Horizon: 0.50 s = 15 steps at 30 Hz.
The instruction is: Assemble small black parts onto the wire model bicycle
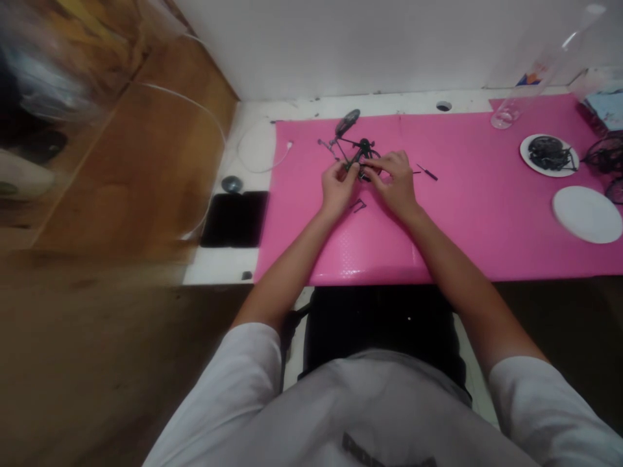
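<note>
A small black model bicycle [344, 144] lies on the pink mat, its parts spreading up and left of my fingers. My left hand [338, 191] pinches the lower part of it. From the other side my right hand [396, 185] closes its fingers on the same bicycle, close to a wheel; the exact spot between the fingertips is hidden. Just below the hands rests a small dark angled piece [359, 205]. A small screwdriver [428, 172] lies to the right of my right hand.
On the right stand a white plate [524, 155] of black parts, a bare white plate [588, 214] and another dark model bicycle [608, 155]. Behind them is a clear plastic bottle [509, 110]. At left lie a black flat object [236, 219], a round metallic item [232, 184] and a white cable [263, 171].
</note>
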### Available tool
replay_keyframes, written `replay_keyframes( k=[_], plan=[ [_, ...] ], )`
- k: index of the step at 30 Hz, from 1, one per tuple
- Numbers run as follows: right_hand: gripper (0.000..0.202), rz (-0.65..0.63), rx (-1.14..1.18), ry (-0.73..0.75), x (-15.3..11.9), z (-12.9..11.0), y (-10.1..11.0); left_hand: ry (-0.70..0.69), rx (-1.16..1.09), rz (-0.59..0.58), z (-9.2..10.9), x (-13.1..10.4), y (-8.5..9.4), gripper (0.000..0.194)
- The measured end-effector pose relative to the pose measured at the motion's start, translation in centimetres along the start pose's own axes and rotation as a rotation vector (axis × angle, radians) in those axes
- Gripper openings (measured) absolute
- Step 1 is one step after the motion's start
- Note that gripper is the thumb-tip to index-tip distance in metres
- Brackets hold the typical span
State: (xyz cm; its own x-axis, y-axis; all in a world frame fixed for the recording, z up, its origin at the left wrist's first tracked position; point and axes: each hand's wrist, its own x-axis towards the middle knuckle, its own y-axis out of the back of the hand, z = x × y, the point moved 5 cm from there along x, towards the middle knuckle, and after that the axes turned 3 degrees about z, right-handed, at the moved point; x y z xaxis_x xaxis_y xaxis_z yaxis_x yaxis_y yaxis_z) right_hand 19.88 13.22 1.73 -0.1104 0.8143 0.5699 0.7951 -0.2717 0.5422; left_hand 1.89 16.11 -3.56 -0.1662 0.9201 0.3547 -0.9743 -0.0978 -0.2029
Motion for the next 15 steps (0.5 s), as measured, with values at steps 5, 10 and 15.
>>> replay_keyframes(
  k=[5, 10, 15],
  plan=[
    [0.033, -0.028, -0.051, -0.014, -0.1, 0.7, -0.3, -0.113, 0.16, -0.021, 0.1, -0.5, -0.2, 0.065],
    [0.036, -0.033, -0.057, -0.035, 0.0, 0.5, -0.2, -0.143, 0.207, -0.036, 0.9, -1.0, -0.4, 0.068],
    [0.049, 0.018, -0.013, -0.066, 0.9, 0.9, 1.6, -0.091, 0.169, 0.036, 2.0, -0.8, 0.1, 0.055]
  ],
)
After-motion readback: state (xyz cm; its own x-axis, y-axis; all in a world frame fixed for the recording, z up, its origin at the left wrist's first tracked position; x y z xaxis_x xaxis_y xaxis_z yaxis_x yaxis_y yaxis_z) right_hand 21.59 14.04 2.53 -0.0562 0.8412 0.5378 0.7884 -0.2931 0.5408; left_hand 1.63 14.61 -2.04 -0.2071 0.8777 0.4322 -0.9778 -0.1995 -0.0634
